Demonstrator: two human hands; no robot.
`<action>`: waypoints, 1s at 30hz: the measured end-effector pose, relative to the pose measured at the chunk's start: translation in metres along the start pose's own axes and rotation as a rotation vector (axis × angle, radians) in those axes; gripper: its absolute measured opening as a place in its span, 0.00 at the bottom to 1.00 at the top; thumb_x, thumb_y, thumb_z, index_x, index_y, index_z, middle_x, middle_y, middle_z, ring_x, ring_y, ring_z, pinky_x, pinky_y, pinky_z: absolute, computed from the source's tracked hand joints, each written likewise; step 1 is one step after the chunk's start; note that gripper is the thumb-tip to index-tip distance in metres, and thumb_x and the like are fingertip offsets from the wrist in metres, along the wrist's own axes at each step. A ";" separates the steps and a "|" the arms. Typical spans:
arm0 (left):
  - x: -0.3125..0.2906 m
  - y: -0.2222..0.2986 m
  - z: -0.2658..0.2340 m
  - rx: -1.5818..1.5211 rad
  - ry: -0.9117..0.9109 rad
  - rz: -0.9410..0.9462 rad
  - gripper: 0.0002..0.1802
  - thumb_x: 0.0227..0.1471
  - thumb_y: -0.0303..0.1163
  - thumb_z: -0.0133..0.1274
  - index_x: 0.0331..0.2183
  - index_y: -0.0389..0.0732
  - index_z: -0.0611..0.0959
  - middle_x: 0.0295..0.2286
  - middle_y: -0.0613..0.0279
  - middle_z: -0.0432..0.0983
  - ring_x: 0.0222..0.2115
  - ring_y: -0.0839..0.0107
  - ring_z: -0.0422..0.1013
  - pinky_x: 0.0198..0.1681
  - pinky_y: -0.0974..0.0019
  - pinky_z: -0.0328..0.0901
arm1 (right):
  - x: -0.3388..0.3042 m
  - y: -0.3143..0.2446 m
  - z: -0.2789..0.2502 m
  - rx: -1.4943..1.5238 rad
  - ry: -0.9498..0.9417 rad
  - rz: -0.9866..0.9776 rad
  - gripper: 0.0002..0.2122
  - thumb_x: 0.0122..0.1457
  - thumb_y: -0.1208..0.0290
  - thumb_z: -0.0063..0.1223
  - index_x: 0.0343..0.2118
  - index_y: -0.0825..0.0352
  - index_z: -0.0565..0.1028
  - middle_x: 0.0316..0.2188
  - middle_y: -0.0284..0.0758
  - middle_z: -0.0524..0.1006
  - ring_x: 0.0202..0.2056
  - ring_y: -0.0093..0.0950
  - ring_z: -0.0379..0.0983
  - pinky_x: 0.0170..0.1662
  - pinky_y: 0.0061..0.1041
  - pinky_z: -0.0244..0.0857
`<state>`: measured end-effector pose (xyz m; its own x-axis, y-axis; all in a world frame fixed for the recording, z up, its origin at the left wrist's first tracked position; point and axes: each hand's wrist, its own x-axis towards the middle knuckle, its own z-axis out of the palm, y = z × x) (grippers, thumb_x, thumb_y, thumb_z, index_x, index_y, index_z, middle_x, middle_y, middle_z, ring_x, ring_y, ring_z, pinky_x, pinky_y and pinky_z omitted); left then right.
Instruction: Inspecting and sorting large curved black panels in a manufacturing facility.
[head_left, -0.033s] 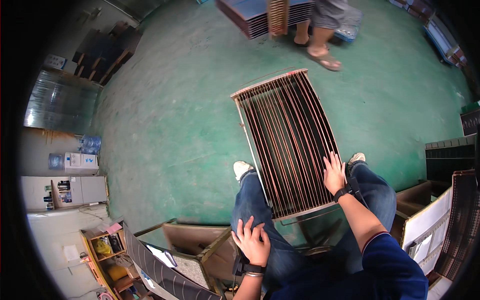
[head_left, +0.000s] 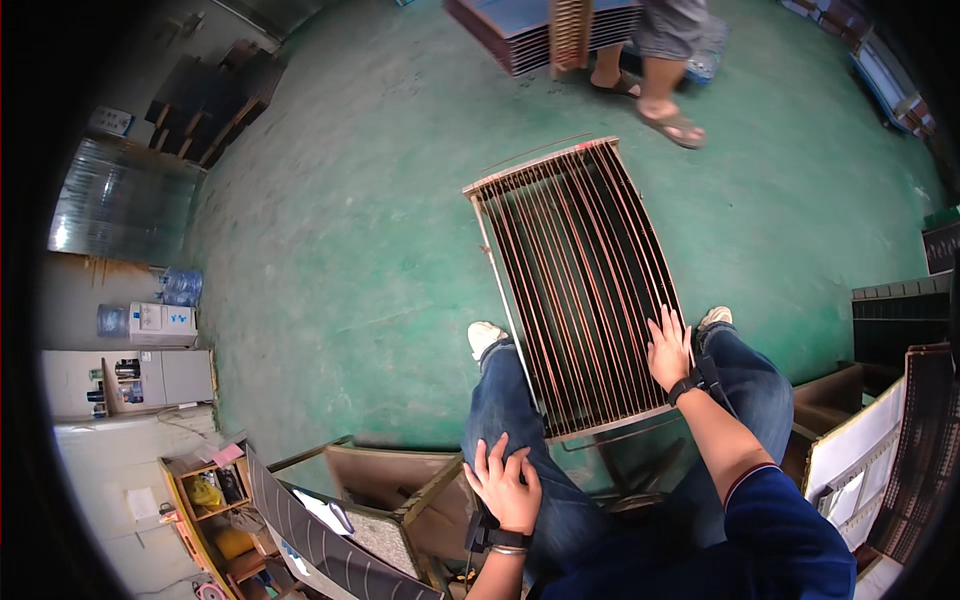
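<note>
A rectangular metal frame (head_left: 545, 167) strung lengthwise with many thin copper-coloured rods lies in front of me, its near end between my knees. Dark gaps show between the rods. My right hand (head_left: 668, 350) rests flat along the frame's right edge near its close end, fingers stretched out and holding nothing. On my left thigh lies my left hand (head_left: 508, 488), fingers spread, beside the frame's near left corner and apart from it. Both wrists wear dark bands.
Beyond the frame, a person's sandaled foot (head_left: 672, 125) stands near a stack of dark panels (head_left: 545, 40). Wooden box-like furniture (head_left: 390, 475) is at my left, with a light panel (head_left: 850, 460) at my right. A water dispenser (head_left: 163, 325) stands by the left wall.
The other person's legs and feet have shifted slightly right and nearer, and the panel stack has moved slightly right. My hands and the frame stay put.
</note>
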<state>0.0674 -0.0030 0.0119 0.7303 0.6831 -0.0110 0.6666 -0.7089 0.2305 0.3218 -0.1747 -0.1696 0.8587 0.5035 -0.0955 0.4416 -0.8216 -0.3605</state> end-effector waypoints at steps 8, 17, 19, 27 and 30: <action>-0.001 0.000 -0.004 -0.009 -0.032 -0.022 0.08 0.44 0.29 0.52 0.30 0.51 0.81 0.46 0.68 0.68 0.55 0.57 0.54 0.57 0.42 0.41 | 0.000 0.002 0.014 -0.044 0.005 0.063 0.13 0.52 0.70 0.49 0.41 0.61 0.76 0.64 0.39 0.44 0.63 0.40 0.40 0.61 0.53 0.33; -0.004 -0.003 -0.002 -0.070 0.011 0.016 0.08 0.44 0.30 0.51 0.30 0.50 0.81 0.46 0.68 0.68 0.55 0.57 0.54 0.57 0.41 0.43 | -0.016 -0.045 -0.121 0.282 0.097 0.058 0.11 0.58 0.72 0.42 0.38 0.73 0.74 0.30 0.53 0.75 0.32 0.48 0.72 0.36 0.40 0.67; -0.005 -0.004 -0.002 -0.074 0.033 0.023 0.07 0.45 0.30 0.51 0.29 0.50 0.81 0.46 0.68 0.68 0.56 0.57 0.54 0.57 0.41 0.43 | -0.029 -0.034 -0.184 0.346 0.220 -0.042 0.12 0.59 0.71 0.42 0.39 0.74 0.73 0.29 0.53 0.75 0.32 0.41 0.75 0.36 0.32 0.67; -0.010 -0.007 -0.011 -0.599 -0.081 -0.024 0.09 0.53 0.34 0.48 0.35 0.49 0.81 0.45 0.66 0.71 0.55 0.61 0.58 0.58 0.42 0.41 | -0.114 -0.015 -0.284 1.432 0.088 0.102 0.13 0.61 0.67 0.45 0.42 0.71 0.72 0.36 0.32 0.76 0.35 0.17 0.70 0.41 0.16 0.63; -0.010 0.013 -0.050 -1.883 -0.541 -0.061 0.28 0.59 0.45 0.40 0.54 0.36 0.63 0.47 0.53 0.69 0.47 0.64 0.67 0.52 0.63 0.60 | -0.135 -0.019 -0.276 1.501 0.089 0.050 0.17 0.60 0.64 0.46 0.45 0.73 0.71 0.38 0.33 0.76 0.37 0.18 0.71 0.43 0.17 0.63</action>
<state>0.0613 -0.0108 0.0642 0.9216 0.3191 -0.2207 -0.0257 0.6179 0.7859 0.2692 -0.3005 0.1067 0.9011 0.4216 -0.1009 -0.2097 0.2201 -0.9527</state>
